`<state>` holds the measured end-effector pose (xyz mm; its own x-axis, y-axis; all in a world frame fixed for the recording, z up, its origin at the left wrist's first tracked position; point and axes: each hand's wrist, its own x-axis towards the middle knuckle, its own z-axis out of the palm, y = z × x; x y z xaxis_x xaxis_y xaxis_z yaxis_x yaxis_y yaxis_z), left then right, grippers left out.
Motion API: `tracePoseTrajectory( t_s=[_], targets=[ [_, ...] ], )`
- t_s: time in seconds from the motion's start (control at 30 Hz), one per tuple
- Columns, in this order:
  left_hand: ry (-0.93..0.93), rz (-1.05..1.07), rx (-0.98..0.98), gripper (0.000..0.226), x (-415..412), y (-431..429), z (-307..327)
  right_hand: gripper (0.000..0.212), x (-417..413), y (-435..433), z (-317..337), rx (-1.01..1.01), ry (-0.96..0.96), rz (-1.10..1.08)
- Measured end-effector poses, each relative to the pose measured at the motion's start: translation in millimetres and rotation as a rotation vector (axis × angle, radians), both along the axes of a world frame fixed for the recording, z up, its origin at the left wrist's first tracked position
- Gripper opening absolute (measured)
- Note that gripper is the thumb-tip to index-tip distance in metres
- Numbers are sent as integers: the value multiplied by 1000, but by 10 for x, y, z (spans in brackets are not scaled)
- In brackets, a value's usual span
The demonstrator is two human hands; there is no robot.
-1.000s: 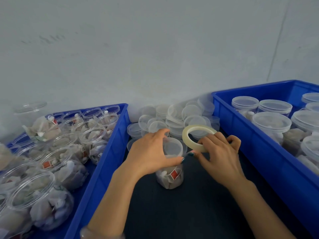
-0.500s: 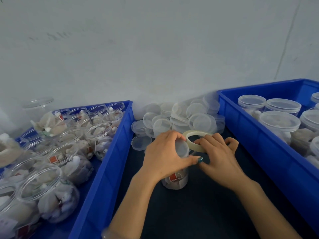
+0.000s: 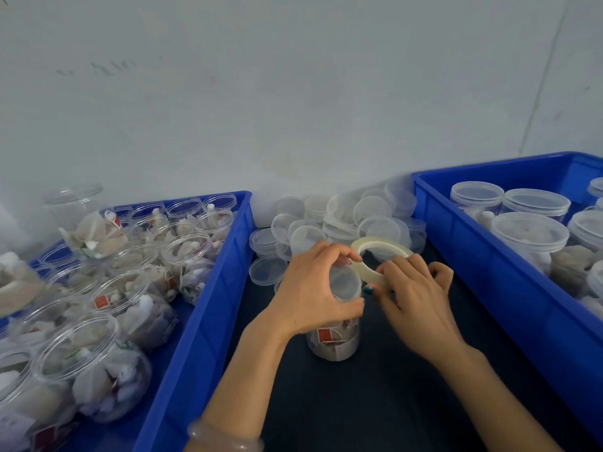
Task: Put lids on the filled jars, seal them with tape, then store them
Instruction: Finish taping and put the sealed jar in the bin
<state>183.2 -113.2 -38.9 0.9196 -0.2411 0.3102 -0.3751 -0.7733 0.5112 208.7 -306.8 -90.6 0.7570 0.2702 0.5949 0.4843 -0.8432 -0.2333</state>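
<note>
The left hand (image 3: 310,291) is gripping the lidded jar (image 3: 334,340) while the right hand (image 3: 414,301) is pinching the tape roll (image 3: 380,256) beside it

The left hand (image 3: 313,288) wraps around the jar (image 3: 332,344), so its middle is hidden. Only some of the lid (image 3: 344,282) and the bottom show. The right hand (image 3: 414,298) covers the 6 o'clock side of the tape roll (image 3: 375,246). Any tape strip reaching the jar is too thin to tell. The bin at 3 o'clock (image 3: 489,288) and the bin at 9 o'clock (image 3: 208,305) run off the edges.
</note>
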Motion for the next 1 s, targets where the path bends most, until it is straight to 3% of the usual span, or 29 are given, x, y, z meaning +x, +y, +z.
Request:
tracePoseTrajectory(
  t_s=[0.17,0.3,0.4,0.57,0.73,1.0],
  targets=[
    [-64,89,334,92,22,-6,45,8,-42,42,34,4,-1,-41],
    [10,394,516,116,-22,-49,49,3,-54,59,52,-24,39,-18],
    [1,423,488,111,-35,-41,74,17,-33,23,71,-74,94,23],
    [91,265,432,87,-29,76,178,14,-18,-132,130,-121,-2,87],
    [226,52,251,81,-25,189,273,53,-30,-131,160,-50,-125,-40],
    [348,-53,143,85,20,159,287,55,-32,-39,120,40,-2,-12]
  ],
)
